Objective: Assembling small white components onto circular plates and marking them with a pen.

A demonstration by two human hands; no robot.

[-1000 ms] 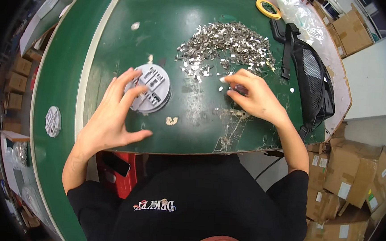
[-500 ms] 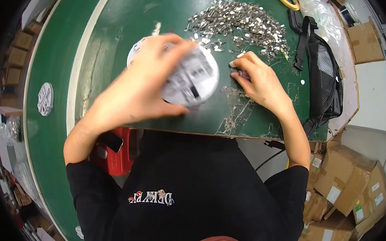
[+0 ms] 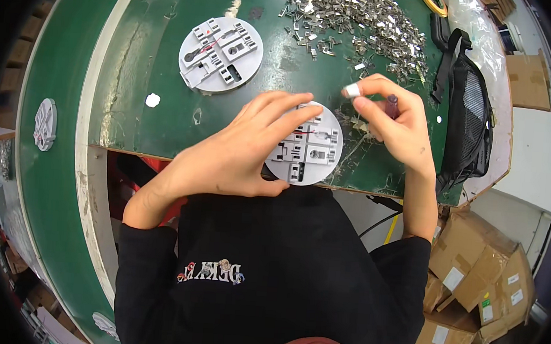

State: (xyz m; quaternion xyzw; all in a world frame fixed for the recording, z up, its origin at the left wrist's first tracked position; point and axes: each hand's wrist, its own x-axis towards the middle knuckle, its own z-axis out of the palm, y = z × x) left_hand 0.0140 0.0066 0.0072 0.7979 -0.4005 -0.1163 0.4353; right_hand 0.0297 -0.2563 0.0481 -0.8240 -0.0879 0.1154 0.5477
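A round light-grey plastic disc (image 3: 325, 151) with moulded slots and a thin red wire lies near the table's front edge. My left hand (image 3: 252, 135) is curled round its left side, fingers on the far rim and thumb on the near one. Just right of the disc, my right hand (image 3: 397, 120) is raised with bent fingers, a dark cylindrical handle (image 3: 392, 106) tucked in them. Something white (image 3: 353, 90) is at its index fingertip; whether wrapped or held, I cannot tell. A second such disc (image 3: 223, 54), with a red wire too, rests farther back to the left.
A heap of small metal clips (image 3: 362, 25) spreads over the far table. A black mesh bag (image 3: 468, 115) and a yellow tape roll (image 3: 433, 1) are at the right. More discs sit on the green strip (image 3: 64, 93) at left; cardboard boxes (image 3: 473, 269) stand lower right.
My left hand has moved right and nearer, now on the disc at the front edge. Another disc is uncovered behind. My right hand has turned and lifted its fingertips.
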